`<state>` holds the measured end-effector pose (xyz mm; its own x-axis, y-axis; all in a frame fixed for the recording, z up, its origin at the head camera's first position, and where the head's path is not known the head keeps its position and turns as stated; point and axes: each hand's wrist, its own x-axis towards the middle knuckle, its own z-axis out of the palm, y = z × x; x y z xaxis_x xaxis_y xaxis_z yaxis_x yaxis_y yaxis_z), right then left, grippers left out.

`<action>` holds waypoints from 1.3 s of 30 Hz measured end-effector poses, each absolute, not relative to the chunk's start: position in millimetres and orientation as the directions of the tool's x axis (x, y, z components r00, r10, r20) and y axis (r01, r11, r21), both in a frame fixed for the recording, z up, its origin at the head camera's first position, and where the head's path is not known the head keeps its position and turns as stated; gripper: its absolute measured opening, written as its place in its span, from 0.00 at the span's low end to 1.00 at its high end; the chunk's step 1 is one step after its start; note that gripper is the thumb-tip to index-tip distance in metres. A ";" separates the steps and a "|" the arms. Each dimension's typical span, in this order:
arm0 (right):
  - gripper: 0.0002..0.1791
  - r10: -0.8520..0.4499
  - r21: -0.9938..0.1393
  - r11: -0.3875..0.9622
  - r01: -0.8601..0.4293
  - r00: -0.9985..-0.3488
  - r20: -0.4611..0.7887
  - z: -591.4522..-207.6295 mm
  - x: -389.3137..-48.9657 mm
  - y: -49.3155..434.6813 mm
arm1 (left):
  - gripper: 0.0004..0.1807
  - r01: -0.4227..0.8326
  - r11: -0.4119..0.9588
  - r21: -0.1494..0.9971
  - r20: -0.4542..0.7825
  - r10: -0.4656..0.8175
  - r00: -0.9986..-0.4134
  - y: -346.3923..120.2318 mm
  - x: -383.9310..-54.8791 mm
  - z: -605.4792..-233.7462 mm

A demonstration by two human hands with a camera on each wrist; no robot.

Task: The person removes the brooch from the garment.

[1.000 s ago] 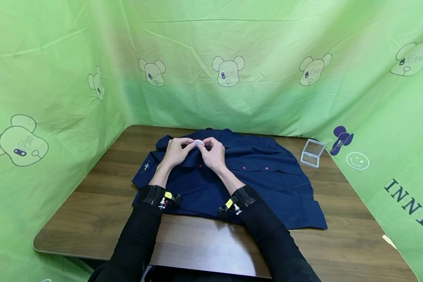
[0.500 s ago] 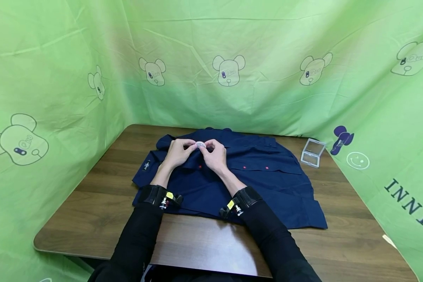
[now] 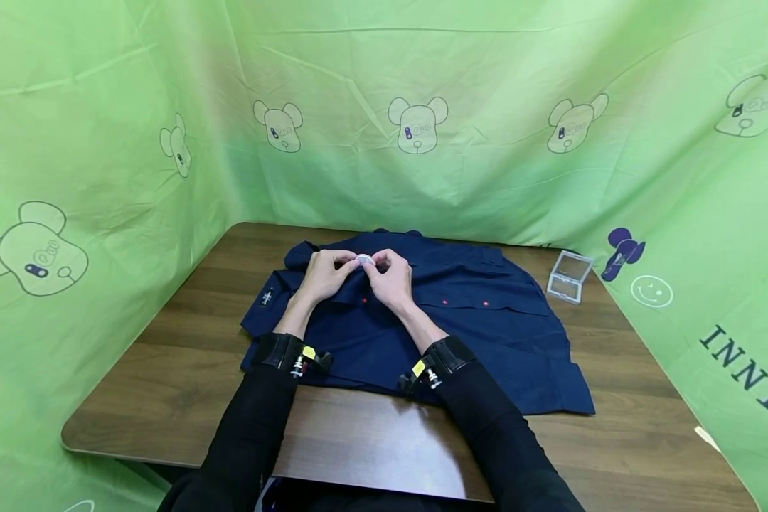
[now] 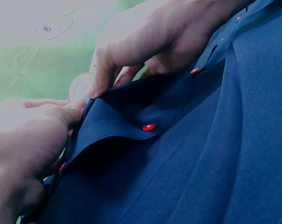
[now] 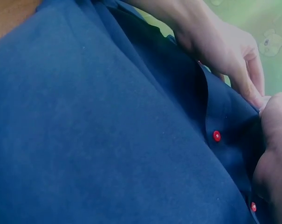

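A dark blue shirt (image 3: 486, 355) with red buttons lies spread on the table, its cloth lifted where both hands meet. Between the fingertips is a small round badge (image 3: 365, 259), pale with a tan rim in the left wrist view. My left hand (image 3: 323, 276) pinches the badge from the left, thumb and forefinger at its edge. From the other side my right hand (image 3: 390, 281) pinches it together with a raised fold of the shirt. One red button (image 4: 149, 127) shows on the cloth just below the fingers. The badge's back is hidden.
An open clear plastic case (image 3: 568, 277) lies right of the shirt, near the table's back edge. The wooden table (image 3: 153, 398) is enclosed at the back and sides by a green printed curtain (image 3: 333, 192).
Both hands and the badge have shifted very slightly right, and the badge's tilt has changed a little. The grips are the same. The head view has moved slightly.
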<state>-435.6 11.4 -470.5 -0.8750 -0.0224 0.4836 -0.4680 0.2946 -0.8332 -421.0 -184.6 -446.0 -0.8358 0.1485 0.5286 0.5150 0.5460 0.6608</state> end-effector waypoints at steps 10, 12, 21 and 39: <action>0.07 -0.022 -0.836 0.317 -0.447 -0.885 0.465 -472.7 -443.6 10.9 | 0.15 0.518 0.604 0.606 0.554 0.146 -0.819 -201.6 -470.6 -487.4; 0.08 -0.031 -0.834 0.312 -0.455 -0.882 0.470 -466.2 -436.6 11.3 | 0.15 0.527 0.607 0.595 0.564 0.152 -0.812 -204.1 -474.6 -491.2; 0.11 -0.109 -0.805 0.374 -0.461 -0.884 0.455 -442.8 -415.1 14.3 | 0.14 0.510 0.550 0.662 0.545 0.115 -0.831 -194.8 -440.7 -461.6; 0.10 -0.131 -0.758 0.404 -0.513 -0.852 0.506 -441.0 -417.6 16.4 | 0.14 0.466 0.558 0.686 0.506 0.094 -0.857 -196.3 -441.4 -458.8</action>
<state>-417.6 16.4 -441.0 -0.8522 -0.1315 0.5064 -0.5126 0.4037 -0.7578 -441.4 -196.3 -458.8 -0.8574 0.0944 0.5060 0.4664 0.5582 0.6862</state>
